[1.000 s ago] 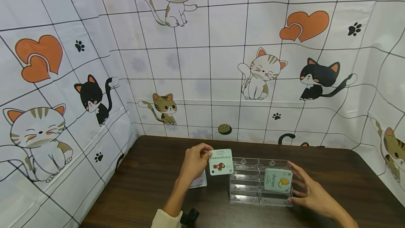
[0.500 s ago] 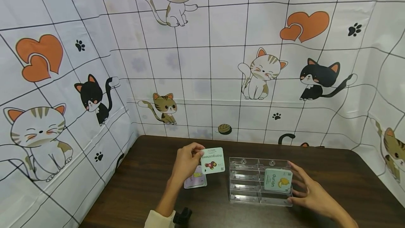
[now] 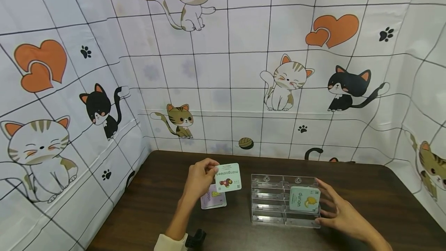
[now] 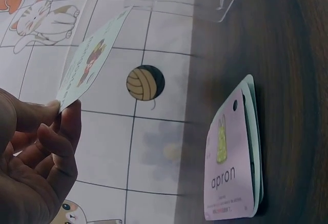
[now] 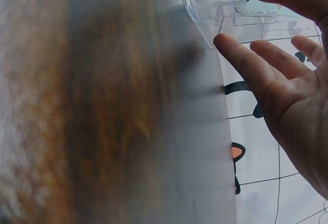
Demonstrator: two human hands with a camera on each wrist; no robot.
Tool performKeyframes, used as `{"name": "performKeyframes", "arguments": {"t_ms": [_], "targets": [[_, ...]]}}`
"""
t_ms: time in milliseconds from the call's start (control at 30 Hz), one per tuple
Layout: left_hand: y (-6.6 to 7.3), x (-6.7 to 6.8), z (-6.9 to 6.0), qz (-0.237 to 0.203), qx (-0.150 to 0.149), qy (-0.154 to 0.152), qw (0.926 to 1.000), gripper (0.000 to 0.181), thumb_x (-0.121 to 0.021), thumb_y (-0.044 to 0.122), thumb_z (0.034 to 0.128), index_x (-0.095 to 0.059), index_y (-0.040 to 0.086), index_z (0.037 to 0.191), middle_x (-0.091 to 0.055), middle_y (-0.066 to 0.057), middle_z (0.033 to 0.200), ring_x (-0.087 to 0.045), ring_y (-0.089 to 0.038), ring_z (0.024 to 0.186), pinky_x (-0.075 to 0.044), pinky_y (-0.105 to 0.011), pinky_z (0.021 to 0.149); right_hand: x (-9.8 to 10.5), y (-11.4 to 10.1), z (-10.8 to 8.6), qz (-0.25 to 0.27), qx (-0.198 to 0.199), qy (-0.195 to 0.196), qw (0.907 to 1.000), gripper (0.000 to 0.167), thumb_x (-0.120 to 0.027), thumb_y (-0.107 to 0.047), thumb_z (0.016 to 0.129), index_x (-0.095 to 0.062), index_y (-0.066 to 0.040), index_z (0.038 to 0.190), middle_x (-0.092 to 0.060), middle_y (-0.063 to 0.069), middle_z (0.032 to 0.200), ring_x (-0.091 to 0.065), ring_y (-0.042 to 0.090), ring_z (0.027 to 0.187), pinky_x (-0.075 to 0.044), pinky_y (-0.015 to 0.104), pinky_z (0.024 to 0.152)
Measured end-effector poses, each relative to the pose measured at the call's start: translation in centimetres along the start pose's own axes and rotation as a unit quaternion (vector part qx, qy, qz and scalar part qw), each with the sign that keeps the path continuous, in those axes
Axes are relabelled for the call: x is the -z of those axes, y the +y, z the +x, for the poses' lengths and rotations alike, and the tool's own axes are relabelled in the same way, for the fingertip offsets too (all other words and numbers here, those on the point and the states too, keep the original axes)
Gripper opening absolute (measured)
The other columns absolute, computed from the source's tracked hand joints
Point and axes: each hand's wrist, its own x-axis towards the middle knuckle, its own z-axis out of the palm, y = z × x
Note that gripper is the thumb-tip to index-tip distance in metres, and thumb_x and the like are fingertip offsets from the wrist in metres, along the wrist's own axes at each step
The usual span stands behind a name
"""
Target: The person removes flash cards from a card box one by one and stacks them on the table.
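Mangosteen card (image 3: 229, 176) is coloured pale green, dark-red fruit picture (image 3: 226, 183) printed on it. Durian card (image 3: 304, 199) is also coloured pale green, yellow fruit picture (image 3: 310, 202) shown. Apron card (image 4: 230, 157) is tinted lilac, yellow-green apron drawing (image 4: 222, 142) added. Rack (image 3: 268, 207) is seen as clear, colourless. Table (image 3: 139, 212) is finished in dark brown. White wall covering (image 3: 212, 73) is ruled with black lines, patterned with orange hearts (image 3: 343, 30), black paw prints (image 3: 386, 34), cats (image 3: 182, 121) in white, black, tan.
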Motion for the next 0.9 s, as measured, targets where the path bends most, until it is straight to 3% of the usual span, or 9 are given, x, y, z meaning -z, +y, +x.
{"name": "performKeyframes", "arguments": {"t_ms": [367,900], "targets": [[-0.6,0.6,-0.1,0.002,0.009,0.005,0.9999,0.009,-0.071,0.003,0.1008,-0.078,0.005,0.107,-0.078,-0.008,0.093,-0.066,-0.011,0.074,-0.054,-0.024,0.065,0.1,-0.2,-0.1,0.014,-0.004,-0.004,0.9999,0.132,-0.093,-0.009,0.081,0.000,-0.017,0.174,-0.016,0.048,0.165,-0.035,0.077,0.139,-0.063,0.043,0.093],[-1.8,1.2,-0.2,0.018,0.021,0.004,0.9996,0.009,-0.072,0.003,0.1002,-0.079,0.005,0.105,-0.078,-0.007,0.090,-0.065,-0.011,0.072,-0.053,-0.025,0.065,0.0,-0.1,0.0,0.006,0.004,0.004,1.0000,0.130,-0.093,-0.008,0.080,-0.002,-0.014,0.173,-0.019,0.047,0.165,-0.038,0.076,0.138,-0.064,0.044,0.092]]}}
